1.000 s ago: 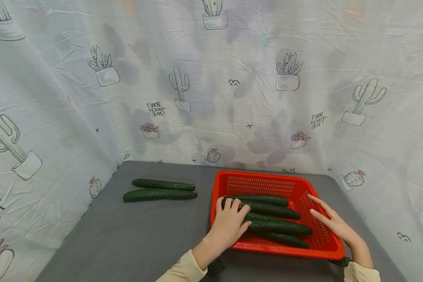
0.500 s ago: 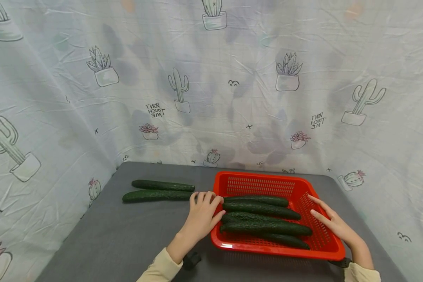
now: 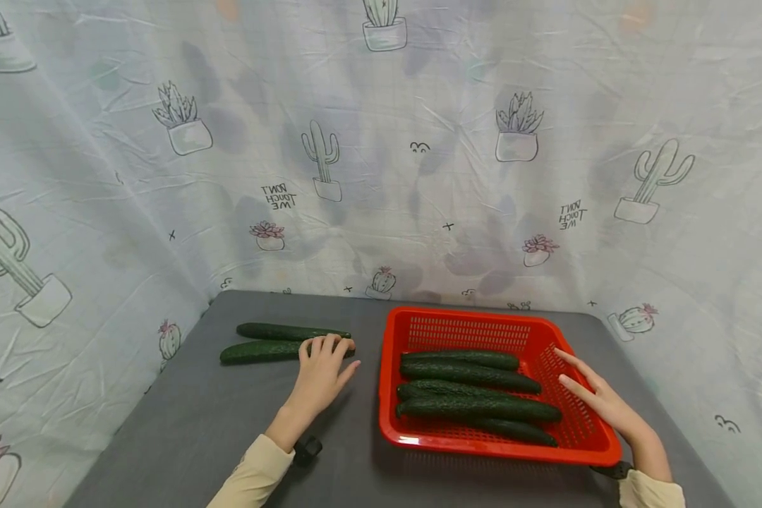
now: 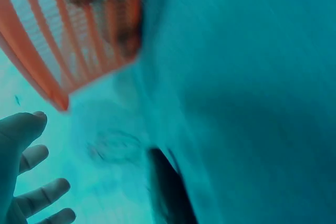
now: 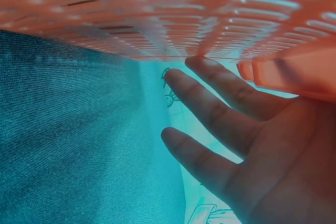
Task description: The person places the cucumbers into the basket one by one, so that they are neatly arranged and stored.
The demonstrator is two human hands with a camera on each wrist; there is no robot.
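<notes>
Two dark green cucumbers lie side by side on the left of the grey table: the far cucumber (image 3: 273, 330) and the near cucumber (image 3: 260, 351). My left hand (image 3: 320, 377) reaches over the near one's right end, fingers spread. In the left wrist view, a blurred cucumber (image 4: 170, 190) is apart from the fingers (image 4: 44, 195). Several more cucumbers (image 3: 470, 377) lie lengthwise in the red slotted plastic basket (image 3: 470, 317). At the basket's right side my right hand (image 3: 609, 409) holds the rim, thumb and a finger inside. Three fingers (image 5: 210, 114) extend outside the wall in the right wrist view.
The grey table (image 3: 184, 430) is bordered at the back and sides by a pale curtain (image 3: 451, 183) printed with potted cacti. A black strap (image 3: 307, 449) sits at the left wrist. Grey tabletop separates the basket from the two cucumbers on the left.
My left hand has left the cucumbers in the basket and moved left, past the rim, to the near cucumber on the table. The right hand and basket have stayed in place.
</notes>
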